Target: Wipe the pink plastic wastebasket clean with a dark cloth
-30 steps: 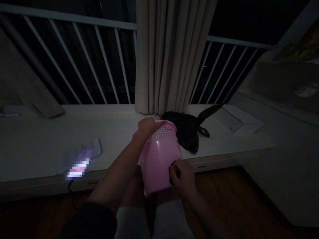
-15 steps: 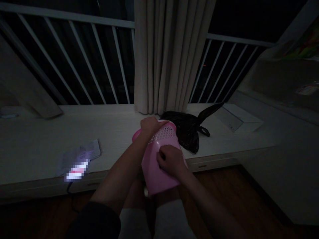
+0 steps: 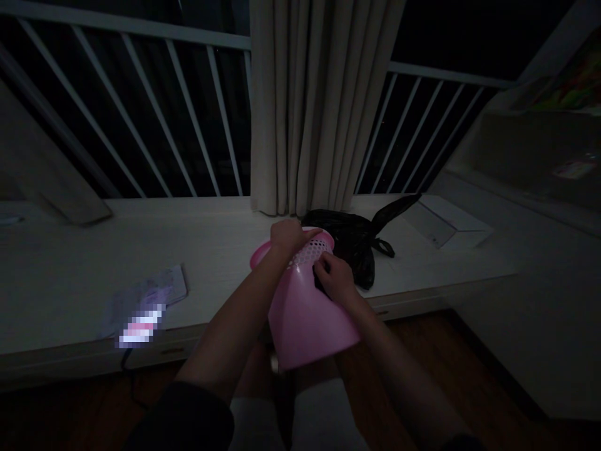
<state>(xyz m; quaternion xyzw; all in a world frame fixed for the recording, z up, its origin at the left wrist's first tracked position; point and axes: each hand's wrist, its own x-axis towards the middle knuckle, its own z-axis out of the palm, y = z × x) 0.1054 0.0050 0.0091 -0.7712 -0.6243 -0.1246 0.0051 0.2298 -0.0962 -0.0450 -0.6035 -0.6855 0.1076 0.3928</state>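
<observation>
A pink plastic wastebasket [image 3: 305,313] with a perforated upper band is held tilted over my lap, its mouth pointing away toward the ledge. My left hand [image 3: 288,235] is curled over the rim at the top. My right hand [image 3: 331,279] is closed against the side wall just under the perforated band, with something small and dark under its fingers that I cannot make out. A crumpled black plastic bag [image 3: 357,241] lies on the white window ledge [image 3: 211,250] right behind the basket.
A curtain [image 3: 319,106] hangs behind the bag, with white window bars on both sides. Papers [image 3: 150,297] lie on the ledge to the left, a flat white box [image 3: 444,222] to the right. Wooden floor lies below; a white cabinet stands at right.
My right hand has slid up the basket's side from near its base to just under the perforated band. The basket has tipped a little more. My left hand stays on the rim.
</observation>
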